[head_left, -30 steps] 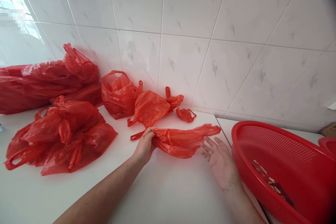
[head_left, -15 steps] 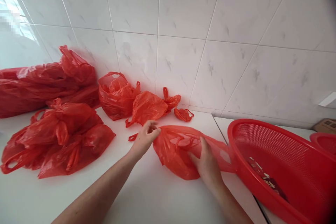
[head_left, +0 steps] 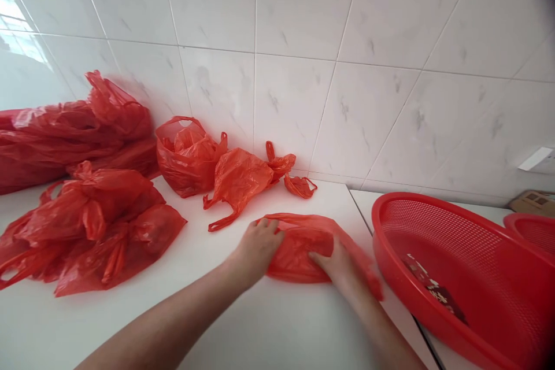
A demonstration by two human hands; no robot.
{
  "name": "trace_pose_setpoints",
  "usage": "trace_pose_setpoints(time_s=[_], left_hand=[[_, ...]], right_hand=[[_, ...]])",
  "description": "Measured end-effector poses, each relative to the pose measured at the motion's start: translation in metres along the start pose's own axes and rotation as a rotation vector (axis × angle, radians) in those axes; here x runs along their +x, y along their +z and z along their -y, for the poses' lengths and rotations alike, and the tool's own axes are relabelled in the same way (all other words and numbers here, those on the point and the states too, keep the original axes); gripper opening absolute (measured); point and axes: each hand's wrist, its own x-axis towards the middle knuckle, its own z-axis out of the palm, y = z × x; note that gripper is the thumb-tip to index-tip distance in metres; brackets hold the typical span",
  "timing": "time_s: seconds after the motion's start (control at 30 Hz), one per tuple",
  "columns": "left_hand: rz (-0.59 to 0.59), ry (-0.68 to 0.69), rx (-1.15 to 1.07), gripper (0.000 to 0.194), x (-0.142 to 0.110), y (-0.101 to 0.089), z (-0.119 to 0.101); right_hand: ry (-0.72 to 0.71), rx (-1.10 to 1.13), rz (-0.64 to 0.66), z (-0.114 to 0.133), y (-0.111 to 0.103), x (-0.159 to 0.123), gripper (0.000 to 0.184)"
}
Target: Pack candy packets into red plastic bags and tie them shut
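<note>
A thin red plastic bag [head_left: 298,251] lies bunched on the white table in front of me, its open part spreading toward the right. My left hand [head_left: 259,250] is closed over the bag's left side, knuckles up, with the fingertips hidden in the folds. From the right, my right hand [head_left: 341,266] grips the bag, thumb on the near side and the other fingers largely hidden by the film. A loose red bag [head_left: 243,176] with a looped handle lies just beyond my left hand.
To the right stands a red perforated plastic basket [head_left: 433,208] with a dark printed packet [head_left: 440,295] inside. Knotted red bags [head_left: 113,214] are heaped at left, before a larger red bundle [head_left: 73,133]. A filled bag [head_left: 188,156] leans near the tiled wall [head_left: 299,17].
My left hand has moved toward me and closed over the bag's edge. The bag is flatter and its right end has come down nearer. The view has shifted slightly.
</note>
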Motion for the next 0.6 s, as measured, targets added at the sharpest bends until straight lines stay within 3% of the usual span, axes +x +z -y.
trace_pose_setpoints(time_s=[0.13, 0.23, 0.37, 0.47, 0.53, 0.6], left_hand=[[0.078, 0.009, 0.114, 0.062, -0.017, -0.017, 0.025], [0.061, -0.017, 0.073, 0.07, -0.02, -0.012, 0.031], [-0.011, -0.049, -0.084, 0.062, -0.018, 0.0, 0.038], [-0.056, -0.04, -0.185, 0.048, -0.019, 0.002, 0.045], [-0.085, -0.021, -0.253, 0.035, -0.02, -0.001, 0.05], [-0.116, -0.009, -0.318, 0.024, -0.021, -0.004, 0.056]], right_hand=[[0.063, -0.004, 0.006, -0.004, -0.016, 0.006, 0.032], [0.032, 0.033, 0.036, 0.0, -0.015, 0.002, 0.02], [-0.023, 0.094, 0.152, 0.016, -0.011, -0.009, 0.013], [-0.026, 0.094, 0.266, 0.026, -0.015, -0.012, 0.029], [0.037, 0.167, 0.364, 0.026, -0.019, -0.008, 0.035], [0.189, 0.379, 0.429, 0.018, -0.025, 0.0, 0.042]])
